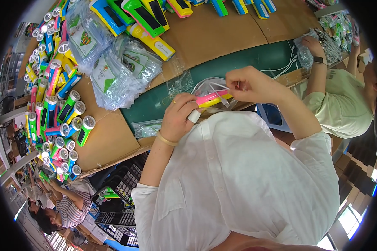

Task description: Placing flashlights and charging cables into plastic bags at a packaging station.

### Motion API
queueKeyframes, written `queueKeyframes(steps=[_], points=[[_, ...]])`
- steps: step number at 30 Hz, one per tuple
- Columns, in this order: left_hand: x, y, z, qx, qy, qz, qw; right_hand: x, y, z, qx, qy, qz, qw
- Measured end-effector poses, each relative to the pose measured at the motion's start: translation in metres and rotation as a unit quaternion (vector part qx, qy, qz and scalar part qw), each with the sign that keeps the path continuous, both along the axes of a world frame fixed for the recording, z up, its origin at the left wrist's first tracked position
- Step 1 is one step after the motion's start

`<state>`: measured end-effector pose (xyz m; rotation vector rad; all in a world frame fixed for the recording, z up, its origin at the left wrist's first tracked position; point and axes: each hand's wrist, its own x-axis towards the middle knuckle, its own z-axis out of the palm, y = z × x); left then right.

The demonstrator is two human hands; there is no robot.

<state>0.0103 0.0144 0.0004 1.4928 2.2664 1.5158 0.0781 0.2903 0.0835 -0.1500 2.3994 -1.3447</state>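
My left hand (179,117), with a ring and a wristband, is closed around one end of a pink and yellow flashlight (209,99). The flashlight lies level near my chest, with clear plastic film around it. A white cable (211,85) loops over the flashlight, and its pale plug (225,103) hangs at the flashlight's right end. Just above that end is my right hand (252,85), its fingertips pinched together; what they hold is too small to make out. A small white piece (194,116) shows at my left fingertips.
Clear packing bags (117,71) with green-printed cards lie piled left of centre. Many colourful flashlights (56,113) are heaped at far left, more (155,19) along the back. Cardboard (222,39) covers the green table (155,104). A co-worker (335,96) sits at right; black crates (117,205) stand lower left.
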Motion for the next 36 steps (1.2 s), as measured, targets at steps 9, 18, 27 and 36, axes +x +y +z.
queueKeyframes(steps=[9, 18, 27, 36], points=[[0.006, 0.001, 0.001, -0.003, -0.034, 0.030, 0.999, -0.028, -0.039, -0.026, 0.227, 0.155, 0.186, 0.943], [0.018, -0.012, 0.011, -0.051, -0.221, 0.171, 0.959, -0.048, -0.049, -0.027, 0.106, 0.093, 0.185, 0.973], [0.025, -0.009, 0.016, 0.050, -0.205, 0.172, 0.962, -0.039, -0.066, -0.041, 0.019, 0.204, 0.111, 0.972], [0.020, -0.033, 0.006, 0.066, -0.333, 0.200, 0.919, -0.001, 0.018, -0.025, 0.161, 0.192, -0.006, 0.968]])
